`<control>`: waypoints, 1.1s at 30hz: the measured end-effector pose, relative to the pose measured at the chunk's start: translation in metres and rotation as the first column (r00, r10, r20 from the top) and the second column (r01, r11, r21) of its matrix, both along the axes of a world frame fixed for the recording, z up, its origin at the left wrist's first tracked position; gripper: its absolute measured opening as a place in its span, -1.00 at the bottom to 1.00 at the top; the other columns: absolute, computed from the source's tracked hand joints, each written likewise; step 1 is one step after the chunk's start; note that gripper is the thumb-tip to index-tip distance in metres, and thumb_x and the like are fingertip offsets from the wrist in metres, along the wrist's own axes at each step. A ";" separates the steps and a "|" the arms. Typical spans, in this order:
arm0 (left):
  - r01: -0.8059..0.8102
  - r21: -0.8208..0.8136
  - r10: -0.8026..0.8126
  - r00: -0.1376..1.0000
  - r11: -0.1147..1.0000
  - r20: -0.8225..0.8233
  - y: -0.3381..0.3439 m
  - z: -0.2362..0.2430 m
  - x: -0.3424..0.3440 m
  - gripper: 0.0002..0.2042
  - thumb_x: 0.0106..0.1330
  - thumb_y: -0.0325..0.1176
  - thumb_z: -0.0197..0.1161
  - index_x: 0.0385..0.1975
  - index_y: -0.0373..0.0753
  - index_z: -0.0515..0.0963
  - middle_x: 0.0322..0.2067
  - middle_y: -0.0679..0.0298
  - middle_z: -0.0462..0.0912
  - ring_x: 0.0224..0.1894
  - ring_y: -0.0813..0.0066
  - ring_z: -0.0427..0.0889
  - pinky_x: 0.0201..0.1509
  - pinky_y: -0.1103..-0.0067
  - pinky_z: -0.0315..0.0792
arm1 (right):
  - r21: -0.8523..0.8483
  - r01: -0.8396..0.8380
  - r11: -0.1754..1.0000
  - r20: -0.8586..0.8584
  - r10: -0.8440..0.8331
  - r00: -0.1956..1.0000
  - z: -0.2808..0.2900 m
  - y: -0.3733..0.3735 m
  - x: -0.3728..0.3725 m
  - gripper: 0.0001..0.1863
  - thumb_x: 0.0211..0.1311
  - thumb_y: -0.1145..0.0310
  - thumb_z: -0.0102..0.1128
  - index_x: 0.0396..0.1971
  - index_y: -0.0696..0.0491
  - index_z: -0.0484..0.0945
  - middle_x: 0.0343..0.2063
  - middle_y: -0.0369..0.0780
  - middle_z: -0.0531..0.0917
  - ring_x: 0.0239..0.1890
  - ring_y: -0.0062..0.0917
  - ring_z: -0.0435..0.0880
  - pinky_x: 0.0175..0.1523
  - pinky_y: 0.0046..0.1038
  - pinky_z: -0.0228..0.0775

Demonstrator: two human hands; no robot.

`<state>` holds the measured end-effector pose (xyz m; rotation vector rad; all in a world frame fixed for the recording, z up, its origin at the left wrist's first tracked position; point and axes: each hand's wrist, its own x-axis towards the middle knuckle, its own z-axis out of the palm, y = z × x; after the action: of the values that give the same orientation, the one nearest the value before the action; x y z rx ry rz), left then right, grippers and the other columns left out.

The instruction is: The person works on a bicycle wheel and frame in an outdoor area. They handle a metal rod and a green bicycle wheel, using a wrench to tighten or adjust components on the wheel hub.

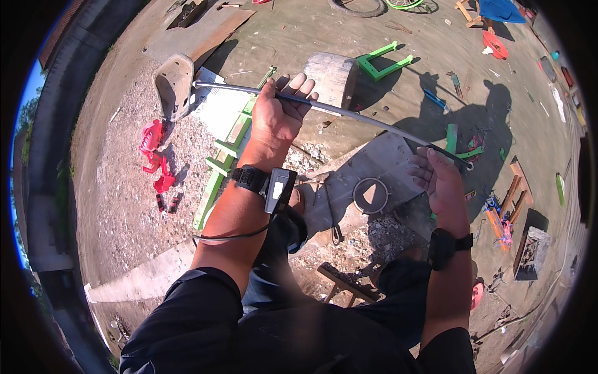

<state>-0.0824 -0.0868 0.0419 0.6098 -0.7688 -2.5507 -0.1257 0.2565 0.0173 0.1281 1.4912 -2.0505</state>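
Observation:
A long grey metal rod [367, 118] crosses the view diagonally. My left hand [286, 107], palm up, has it lying across its loosely curled fingers, near a curved pale wooden block [327, 71]. My right hand [436, 182] is just below the rod's right end, fingers loosely bent and apart; I cannot tell whether it touches the rod. Beneath the rod are a long green frame [215, 181], a white panel [208, 112] and a flat grey slab [380, 156] with a round metal ring [355, 198] on it.
A beige moulded shell [168, 87] and red pieces [151, 140] lie left. Green forked parts [374, 70], a tyre [355, 9] and a red piece [495, 47] lie further off. Wooden frames [517, 187] and a metal tray [529, 255] are right, a low wooden stool [342, 283] between my legs.

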 end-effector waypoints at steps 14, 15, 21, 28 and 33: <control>-0.025 -0.652 0.163 0.975 0.758 0.153 -0.005 -0.003 -0.001 -0.63 0.54 -0.17 -0.15 0.02 -0.40 0.35 -0.17 -0.10 0.67 -0.15 0.15 0.71 -0.12 0.42 0.55 | -0.041 0.048 0.998 -0.076 -0.051 0.996 0.005 0.011 -0.008 -0.67 0.41 0.19 0.07 0.00 0.11 0.52 -0.23 -0.21 0.69 -0.26 -0.51 0.71 -0.21 -0.56 0.50; -0.015 -0.677 0.156 0.977 0.736 0.148 -0.002 -0.005 -0.002 -0.63 0.54 -0.17 -0.13 0.01 -0.41 0.35 -0.18 -0.09 0.68 -0.17 0.18 0.71 -0.13 0.44 0.54 | -0.026 0.049 0.998 -0.081 -0.051 0.995 0.006 0.011 -0.007 -0.67 0.42 0.19 0.07 0.00 0.11 0.52 -0.23 -0.21 0.69 -0.26 -0.51 0.71 -0.21 -0.57 0.50; 0.076 -0.756 0.066 0.986 0.650 0.156 0.021 -0.019 -0.009 -0.67 0.52 -0.21 -0.04 -0.05 -0.42 0.42 -0.21 0.00 0.70 -0.20 0.39 0.67 -0.16 0.57 0.44 | -0.020 0.047 0.999 -0.106 -0.049 0.993 0.008 0.012 -0.007 -0.68 0.43 0.22 0.05 0.00 0.12 0.51 -0.23 -0.22 0.69 -0.26 -0.52 0.71 -0.20 -0.57 0.51; 0.282 -0.807 -0.076 0.956 0.519 0.285 0.028 -0.024 -0.008 -0.60 0.52 -0.22 0.00 0.06 -0.51 0.36 -0.10 -0.05 0.65 0.02 0.26 0.64 0.16 0.49 0.41 | -0.090 0.114 0.989 -0.062 -0.120 0.991 0.015 0.008 -0.005 -0.75 0.33 0.30 0.19 -0.14 0.16 0.59 -0.34 -0.19 0.67 -0.33 -0.48 0.67 -0.19 -0.48 0.51; 0.475 -0.863 0.040 0.872 0.173 0.488 0.024 -0.009 -0.005 -0.68 0.44 -0.22 0.12 -0.13 -0.43 0.54 -0.25 0.10 0.71 -0.17 0.37 0.66 -0.05 0.49 0.46 | -0.003 0.072 0.997 -0.082 -0.072 0.994 0.007 0.015 -0.009 -0.69 0.39 0.23 0.10 -0.03 0.14 0.53 -0.26 -0.21 0.68 -0.27 -0.50 0.70 -0.19 -0.54 0.50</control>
<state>-0.0869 -0.0624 0.0327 0.5386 -2.5173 -1.4432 -0.1343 0.2715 0.0239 0.1002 1.5568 -2.1363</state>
